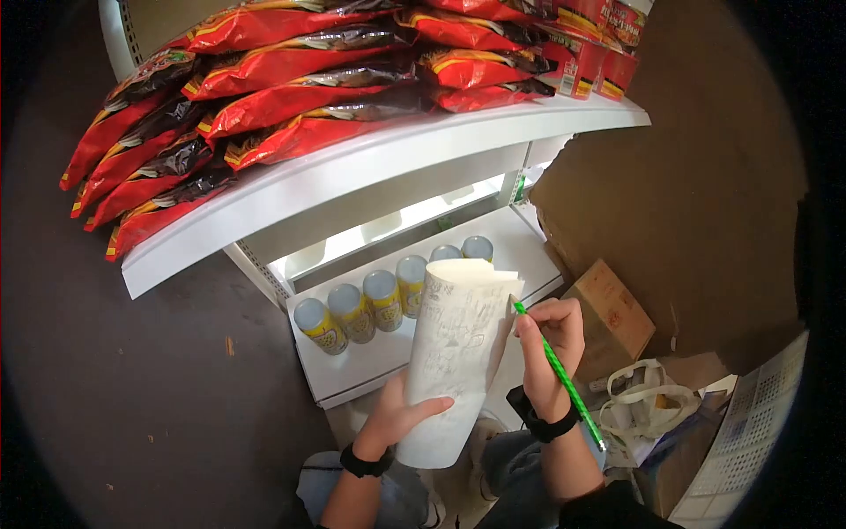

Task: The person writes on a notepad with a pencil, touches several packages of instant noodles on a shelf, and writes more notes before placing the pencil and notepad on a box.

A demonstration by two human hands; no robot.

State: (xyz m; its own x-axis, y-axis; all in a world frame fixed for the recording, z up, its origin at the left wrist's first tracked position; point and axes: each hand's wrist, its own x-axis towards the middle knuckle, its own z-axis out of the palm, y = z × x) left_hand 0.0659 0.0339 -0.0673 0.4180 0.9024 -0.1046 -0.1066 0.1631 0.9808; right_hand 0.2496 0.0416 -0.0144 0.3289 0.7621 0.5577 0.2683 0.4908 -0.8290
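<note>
My left hand [407,414] is closed on the lower part of a folded notepad [458,353], its thumb lying across the front page. Handwriting and small sketches cover that page. In my right hand [555,348] is a green pencil [564,377], pinched between thumb and fingers, with its tip at the upper right edge of the pad. Behind the notepad, several yellow cans with grey tops [382,300] stand in a row on the low white shelf [339,379]. The pad hides part of that row.
Red snack bags [308,97] lie stacked on the upper white shelf [379,150], beside red boxes [582,66]. To the right are a cardboard box [612,313], a bag with pale handles [648,406] and a white perforated basket [740,441]. My feet are below the pad.
</note>
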